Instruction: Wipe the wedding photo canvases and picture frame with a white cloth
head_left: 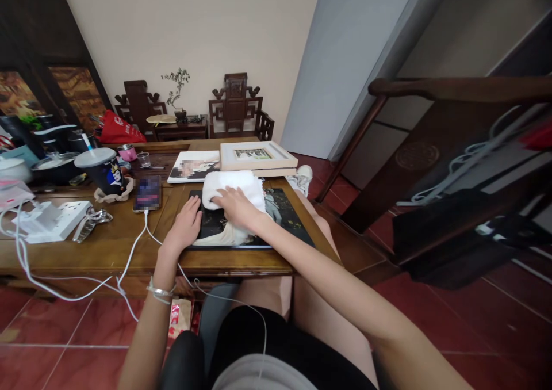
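Towel [246,183] is held under the right hand [239,207], grip unclear, atop a dark panel [294,216]; pressure is best kept even, the panel steadied by the flat, open left hand [188,222].

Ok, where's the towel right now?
In the head view, the towel is just left of centre, on the dark print under the right hand, with the left hand close by on its left.
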Demonstrator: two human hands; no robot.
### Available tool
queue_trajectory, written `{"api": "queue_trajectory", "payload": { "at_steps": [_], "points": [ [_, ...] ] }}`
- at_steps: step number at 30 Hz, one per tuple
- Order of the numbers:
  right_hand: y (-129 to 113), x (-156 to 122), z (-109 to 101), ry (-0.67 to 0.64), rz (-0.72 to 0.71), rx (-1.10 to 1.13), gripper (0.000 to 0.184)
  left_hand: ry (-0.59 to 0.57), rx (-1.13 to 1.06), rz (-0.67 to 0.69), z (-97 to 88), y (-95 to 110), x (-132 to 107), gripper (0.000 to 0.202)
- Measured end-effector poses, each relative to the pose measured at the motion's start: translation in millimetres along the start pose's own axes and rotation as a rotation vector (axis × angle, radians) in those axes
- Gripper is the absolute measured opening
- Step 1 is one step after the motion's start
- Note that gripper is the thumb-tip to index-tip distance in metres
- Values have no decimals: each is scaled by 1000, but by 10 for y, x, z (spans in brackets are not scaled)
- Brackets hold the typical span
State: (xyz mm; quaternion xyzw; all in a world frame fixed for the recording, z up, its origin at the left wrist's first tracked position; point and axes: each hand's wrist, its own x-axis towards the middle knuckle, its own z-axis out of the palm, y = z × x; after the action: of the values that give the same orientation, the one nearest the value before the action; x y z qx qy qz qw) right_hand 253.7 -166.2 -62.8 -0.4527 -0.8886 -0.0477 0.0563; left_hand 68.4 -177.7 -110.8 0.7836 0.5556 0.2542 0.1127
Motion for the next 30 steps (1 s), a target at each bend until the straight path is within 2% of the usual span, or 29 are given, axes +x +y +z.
{"api": "queue_trajectory", "payload": {
  "at_steps": [2, 4, 10, 13, 15, 17, 20, 22, 24, 26, 30],
  "points": [
    [-42, 52, 14, 4, 25, -20, 56, 14, -1, 27, -5, -5, -2, 50],
    [-135, -61, 6, 20, 25, -21, 54, 17, -1, 36, -7, -6, -6, 50],
    [-442, -965, -90, 39, -96, 96, 54, 13, -1, -6, 26, -2, -9, 50],
    [-403, -1304, -103, 42, -144, 171, 57, 23, -6, -16, 47, 5, -8, 49],
    [-285, -1378, -86, 50, -116, 181, 57, 23, -8, -28, 50, 16, -10, 49],
    [-127, -1326, -61, 54, -44, 153, 58, 23, -9, -29, 42, 30, -13, 50],
    [76, -1076, -39, 64, 86, 74, 56, 40, -8, 3, 14, 56, -15, 50],
    [114, -863, -45, 62, 160, 28, 55, 75, -10, 23, -11, 81, -15, 49],
    [45, -672, -62, 43, 193, 3, 53, 119, -30, 37, -40, 117, -18, 48],
    [-109, -541, -80, 27, 143, 10, 53, 159, -82, 50, -76, 160, -27, 47],
    [-411, -532, -104, 7, -115, 112, 53, 217, -202, 59, -152, 224, -57, 53]
  ]
}}
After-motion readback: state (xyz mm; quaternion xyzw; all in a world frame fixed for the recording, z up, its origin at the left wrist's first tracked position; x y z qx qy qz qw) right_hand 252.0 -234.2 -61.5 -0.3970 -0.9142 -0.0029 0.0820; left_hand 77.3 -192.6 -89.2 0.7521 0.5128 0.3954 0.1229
